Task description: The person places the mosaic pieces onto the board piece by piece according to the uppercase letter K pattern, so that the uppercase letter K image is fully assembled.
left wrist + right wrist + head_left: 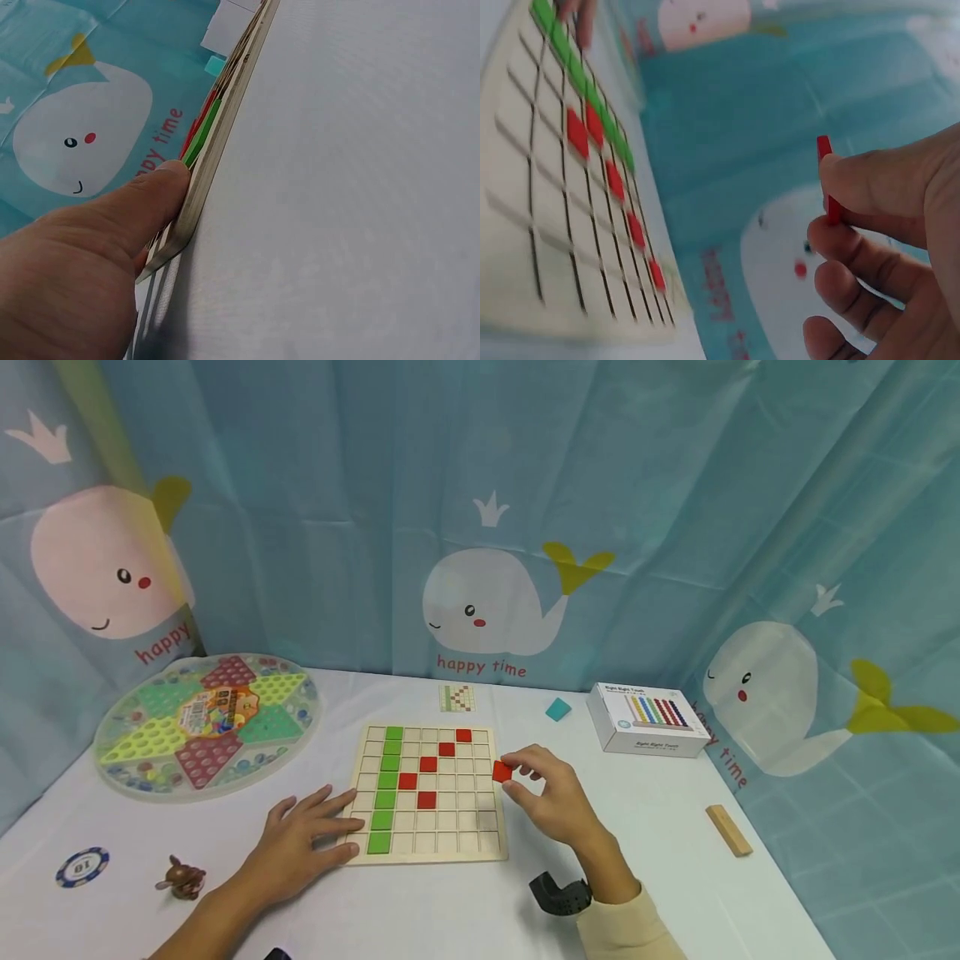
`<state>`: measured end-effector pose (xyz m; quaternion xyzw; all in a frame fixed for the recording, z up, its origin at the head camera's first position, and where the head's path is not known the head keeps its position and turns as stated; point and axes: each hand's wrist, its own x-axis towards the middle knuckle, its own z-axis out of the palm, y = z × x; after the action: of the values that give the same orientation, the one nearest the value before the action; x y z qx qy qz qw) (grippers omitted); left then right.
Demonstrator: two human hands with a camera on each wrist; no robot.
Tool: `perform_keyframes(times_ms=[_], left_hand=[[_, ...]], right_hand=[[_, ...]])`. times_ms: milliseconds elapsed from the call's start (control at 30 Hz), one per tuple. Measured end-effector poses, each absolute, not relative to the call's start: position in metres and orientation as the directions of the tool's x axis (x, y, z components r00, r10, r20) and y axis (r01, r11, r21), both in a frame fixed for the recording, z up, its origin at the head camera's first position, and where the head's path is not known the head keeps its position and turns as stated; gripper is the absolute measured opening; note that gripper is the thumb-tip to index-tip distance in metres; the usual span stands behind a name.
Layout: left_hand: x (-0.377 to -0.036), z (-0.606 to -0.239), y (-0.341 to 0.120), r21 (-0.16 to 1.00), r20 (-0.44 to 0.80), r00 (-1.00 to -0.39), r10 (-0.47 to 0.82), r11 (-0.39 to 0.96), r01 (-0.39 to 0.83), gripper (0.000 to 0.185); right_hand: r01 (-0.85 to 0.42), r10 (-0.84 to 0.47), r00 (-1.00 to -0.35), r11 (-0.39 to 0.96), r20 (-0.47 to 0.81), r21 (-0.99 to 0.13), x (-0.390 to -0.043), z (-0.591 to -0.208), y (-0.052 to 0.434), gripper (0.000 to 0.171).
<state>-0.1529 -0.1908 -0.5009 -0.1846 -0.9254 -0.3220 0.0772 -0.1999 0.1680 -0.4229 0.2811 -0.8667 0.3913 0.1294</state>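
A square wooden grid board lies on the table, with a column of green tiles near its left side. Several red tiles make a diagonal towards the top right, and one more red tile sits lower. Fingers spread, my left hand rests on the board's left edge, the thumb near its front corner in the left wrist view. Between thumb and fingertips, my right hand pinches a red square tile, held up by the board's right edge.
Behind the board lies a small pattern card, with a teal piece to its right. A white box and a wooden block are on the right. Leftward are a round Chinese checkers board, a poker chip and a brown figurine.
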Motion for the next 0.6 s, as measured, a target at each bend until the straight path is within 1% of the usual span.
perform_keyframes(times_ms=[133,267,533,600], left_hand=[[-0.154,-0.501,-0.192,0.565,0.265,-0.919,0.293,0.725,0.394,0.032],[-0.154,-0.501,-0.192,0.564,0.272,-0.918,0.29,0.725,0.396,0.032],[-0.154,-0.502,-0.192,0.572,0.28,-0.916,0.288,0.716,0.4,0.032],[-0.154,-0.503,-0.191,0.575,0.285,-0.914,0.29,0.711,0.405,0.032]], right_hand=[[-0.591,-0.425,-0.804,0.496,0.415,-0.636,-0.192,-0.423,0.15,0.027],[-0.563,-0.449,-0.817,0.488,0.361,-0.667,-0.188,-0.43,0.134,0.027],[-0.526,-0.475,-0.833,0.52,0.283,-0.673,-0.194,-0.464,0.119,0.023],[-0.527,-0.494,-0.829,0.536,0.261,-0.66,-0.196,-0.473,0.117,0.023]])
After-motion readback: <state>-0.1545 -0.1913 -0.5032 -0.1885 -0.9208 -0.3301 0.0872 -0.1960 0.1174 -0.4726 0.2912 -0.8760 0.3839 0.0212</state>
